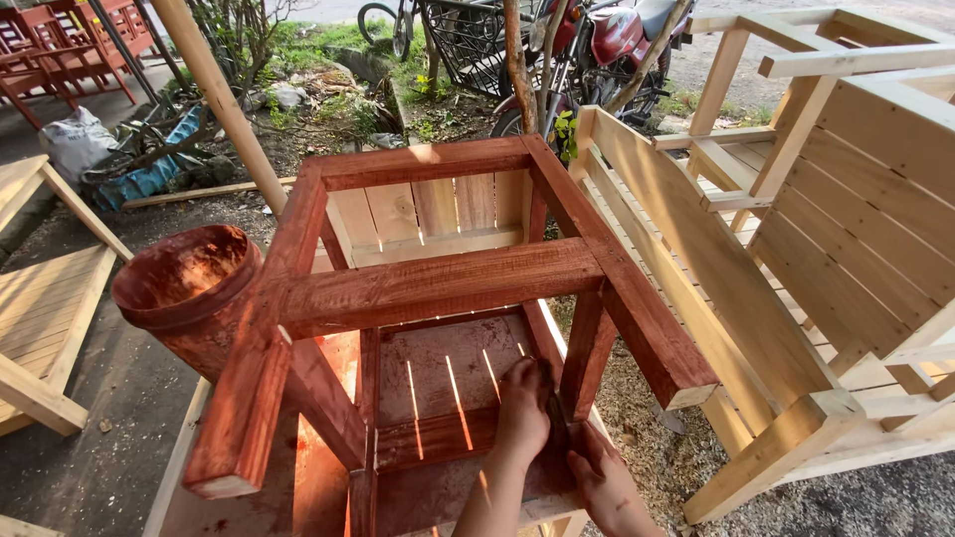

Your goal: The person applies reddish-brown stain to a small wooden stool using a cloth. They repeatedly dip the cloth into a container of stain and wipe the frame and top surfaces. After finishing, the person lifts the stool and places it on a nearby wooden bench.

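A wooden chair frame (438, 283), stained red-brown, lies tipped in front of me with its legs and rails uppermost. My left hand (523, 406) reaches down inside the frame, fingers curled against the stained seat slats (438, 373) beside a leg (587, 348). My right hand (605, 487) is lower and to the right, at the base of that leg. A narrow dark thing (555, 413), perhaps a brush, runs between the two hands along the leg. Which hand holds it is hidden.
A stain-smeared round pot (184, 288) leans against the frame's left rail. Unstained pale wooden chairs (796, 259) stand close on the right, and pale slatted pieces (40, 318) lie on the left. A post (224, 104), motorbike (607, 40) and plants stand behind. Sawdust covers the ground.
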Motion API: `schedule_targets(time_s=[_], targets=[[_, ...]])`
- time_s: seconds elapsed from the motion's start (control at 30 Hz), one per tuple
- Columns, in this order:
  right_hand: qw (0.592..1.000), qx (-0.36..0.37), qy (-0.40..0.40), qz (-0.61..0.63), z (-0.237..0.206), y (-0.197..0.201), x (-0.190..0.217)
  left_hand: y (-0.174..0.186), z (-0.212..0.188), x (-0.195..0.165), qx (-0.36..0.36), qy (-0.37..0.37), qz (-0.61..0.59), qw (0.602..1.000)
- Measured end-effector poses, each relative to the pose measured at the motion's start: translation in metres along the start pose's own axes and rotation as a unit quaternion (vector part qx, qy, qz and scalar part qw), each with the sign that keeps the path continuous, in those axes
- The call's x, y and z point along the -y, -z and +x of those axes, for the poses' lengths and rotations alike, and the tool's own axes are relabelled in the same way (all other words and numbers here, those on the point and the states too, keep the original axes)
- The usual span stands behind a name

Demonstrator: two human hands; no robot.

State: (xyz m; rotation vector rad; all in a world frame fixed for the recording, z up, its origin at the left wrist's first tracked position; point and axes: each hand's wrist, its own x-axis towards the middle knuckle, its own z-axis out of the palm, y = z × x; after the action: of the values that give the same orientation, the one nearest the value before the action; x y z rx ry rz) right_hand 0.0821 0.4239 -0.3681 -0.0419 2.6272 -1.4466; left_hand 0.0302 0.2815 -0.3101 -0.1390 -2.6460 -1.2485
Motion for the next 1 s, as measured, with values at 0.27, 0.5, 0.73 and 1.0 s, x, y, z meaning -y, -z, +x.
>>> schedule_targets(time_s=[0.27,0.5,0.73,1.0], targets=[[0.992,0.035,0.051,-0.111,0.0,-0.005,-0.017,-0.012,-0.012,-0.009,0.124,0.045,0.164,0.978],[0.978,0.012,0.117,-0.172,0.002,-0.009,-0.02,-0.003,-0.037,-0.008,0.261,0.018,0.229,0.938],[0.995,0.053,0.087,-0.001,0.006,0.009,-0.022,0.022,-0.011,0.009,0.145,0.036,0.21,0.966],[0.99,0.047,0.103,-0.088,0.007,0.003,-0.03,-0.007,-0.003,-0.007,0.219,0.063,0.25,0.941]])
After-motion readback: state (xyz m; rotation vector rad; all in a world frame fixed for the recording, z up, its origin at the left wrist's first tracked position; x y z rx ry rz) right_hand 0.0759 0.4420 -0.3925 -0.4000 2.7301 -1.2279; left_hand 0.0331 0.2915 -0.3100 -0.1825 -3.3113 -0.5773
